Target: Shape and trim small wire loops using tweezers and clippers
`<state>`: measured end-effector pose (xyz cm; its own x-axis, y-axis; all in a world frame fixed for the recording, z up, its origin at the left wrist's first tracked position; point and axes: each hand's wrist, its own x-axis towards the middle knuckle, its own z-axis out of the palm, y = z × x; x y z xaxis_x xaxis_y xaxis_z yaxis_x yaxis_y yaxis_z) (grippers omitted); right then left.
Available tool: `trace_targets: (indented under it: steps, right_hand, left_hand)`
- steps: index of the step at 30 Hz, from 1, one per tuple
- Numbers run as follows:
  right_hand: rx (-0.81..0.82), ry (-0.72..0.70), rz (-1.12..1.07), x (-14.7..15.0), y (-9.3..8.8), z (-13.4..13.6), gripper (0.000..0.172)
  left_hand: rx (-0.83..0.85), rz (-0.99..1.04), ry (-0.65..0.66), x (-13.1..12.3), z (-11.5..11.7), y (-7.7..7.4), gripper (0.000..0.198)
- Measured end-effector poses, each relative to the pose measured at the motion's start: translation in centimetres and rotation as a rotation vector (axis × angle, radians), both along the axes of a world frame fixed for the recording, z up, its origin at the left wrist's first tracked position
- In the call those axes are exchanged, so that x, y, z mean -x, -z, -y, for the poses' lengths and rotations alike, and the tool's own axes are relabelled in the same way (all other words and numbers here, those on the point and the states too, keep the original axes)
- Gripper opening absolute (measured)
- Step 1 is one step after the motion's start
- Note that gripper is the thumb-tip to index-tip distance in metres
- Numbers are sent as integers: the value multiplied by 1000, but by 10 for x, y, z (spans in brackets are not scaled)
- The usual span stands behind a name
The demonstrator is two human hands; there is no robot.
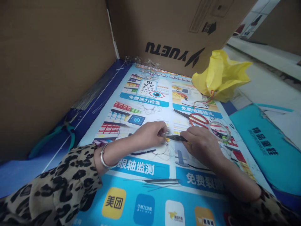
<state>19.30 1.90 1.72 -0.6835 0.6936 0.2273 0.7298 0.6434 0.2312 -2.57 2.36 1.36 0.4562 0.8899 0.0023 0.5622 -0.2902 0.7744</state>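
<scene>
My left hand (150, 133) rests on a printed poster (141, 194) with its fingers pinched on a thin wire piece (166, 135). My right hand (202, 144) grips small dark pliers (176, 137) whose tips meet the wire at my left fingertips. A loop of thin wire (162, 153) lies on the poster just below both hands. A silver bangle (103, 157) circles my left wrist, and both arms wear leopard-print sleeves.
Red-handled scissors (196, 118) lie just beyond my right hand. A yellow plastic bag (221, 77) sits at the back right. Straight wire pieces (160, 183) lie near me; finished wire shapes (148, 70) sit by the cardboard box (174, 31). Teal-handled pliers (63, 131) lie left.
</scene>
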Motion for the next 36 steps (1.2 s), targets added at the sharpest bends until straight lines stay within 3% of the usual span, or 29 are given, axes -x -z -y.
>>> trace_targets:
  steps: [5, 10, 12, 18, 27, 36]
  right_hand:
    - [-73, -8, 28, 0, -3, 1, 10]
    - [-201, -4, 75, 6, -16, 5, 17]
    - [-238, -9, 96, 8, -22, 7, 19]
    - [-222, -13, 115, 10, -29, 9, 20]
    - [-198, 6, 118, 10, -26, 12, 17]
    - [-173, -7, 106, 9, -25, 12, 16]
  left_hand:
    - [87, 89, -88, 0, 1, 4, 10]
    - [454, 369, -153, -3, 11, 10, 21]
    - [529, 454, -173, -6, 16, 13, 23]
    - [544, 569, -148, -9, 22, 17, 23]
    - [452, 542, -230, -11, 24, 19, 26]
    - [443, 541, -207, -10, 24, 20, 19]
